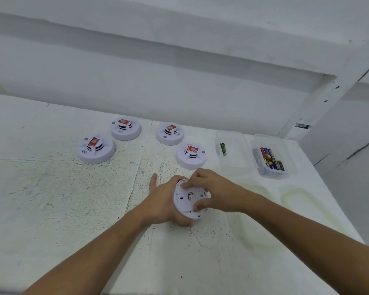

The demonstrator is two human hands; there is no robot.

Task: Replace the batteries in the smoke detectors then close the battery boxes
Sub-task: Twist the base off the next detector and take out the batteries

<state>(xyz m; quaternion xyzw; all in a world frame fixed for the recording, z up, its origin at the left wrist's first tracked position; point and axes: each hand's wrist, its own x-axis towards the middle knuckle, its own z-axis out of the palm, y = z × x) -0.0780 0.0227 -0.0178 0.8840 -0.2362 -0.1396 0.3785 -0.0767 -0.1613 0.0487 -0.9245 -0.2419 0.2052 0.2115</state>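
Detector (183, 201) shows round white back with slots.

Detectors (126, 128) smooth white plastic; boxes (232, 154) clear plastic; table (51, 199) matt, scuffed.

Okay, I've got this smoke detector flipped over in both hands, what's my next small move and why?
Probably twist the held detector open with your right hand while the left hand steadies it. Its back faces you and looks closed, with your fingers on its rim.
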